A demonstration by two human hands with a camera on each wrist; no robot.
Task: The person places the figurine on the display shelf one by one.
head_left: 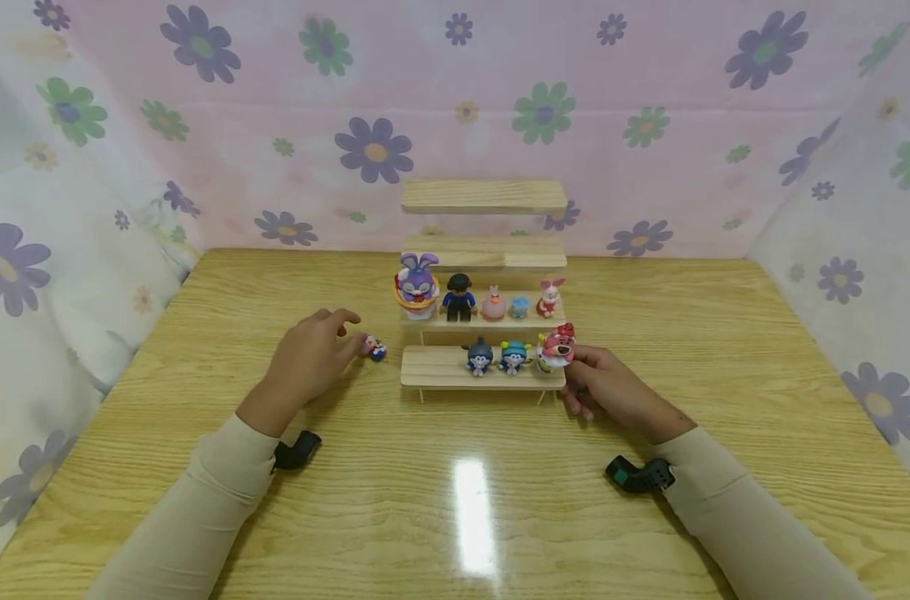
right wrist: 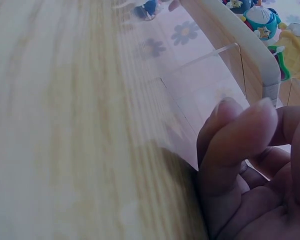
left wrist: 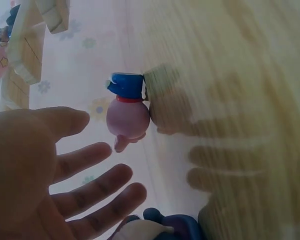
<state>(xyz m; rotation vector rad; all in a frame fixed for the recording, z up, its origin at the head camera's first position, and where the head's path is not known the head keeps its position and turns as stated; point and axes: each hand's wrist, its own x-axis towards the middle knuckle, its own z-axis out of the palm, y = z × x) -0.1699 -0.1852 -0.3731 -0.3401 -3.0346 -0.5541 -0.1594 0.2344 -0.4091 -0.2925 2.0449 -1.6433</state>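
Note:
My left hand (head_left: 308,354) is left of the shelf stand, low over the table, with fingers spread and loosely bent. Near its fingertips, a small pink figurine with a blue part (left wrist: 127,112) lies on its side on the tabletop; a gap separates them in the left wrist view. A dark blue and pale rounded thing (left wrist: 185,225) is cut off at that view's bottom edge. At the right end of the lowest shelf (head_left: 432,367), my right hand (head_left: 612,387) rests with loosely curled fingers. The index finger is right beside a red-pink bear figurine (head_left: 558,346) standing on that end.
Two blue-hatted figurines (head_left: 479,358) stand on the lowest shelf. On the second shelf are a purple rabbit (head_left: 417,287), a dark-clothed toy person (head_left: 459,298), a pink figure (head_left: 493,305), a small blue one (head_left: 519,307) and a piglet (head_left: 549,298). Flowered cloth (head_left: 455,150) hangs behind.

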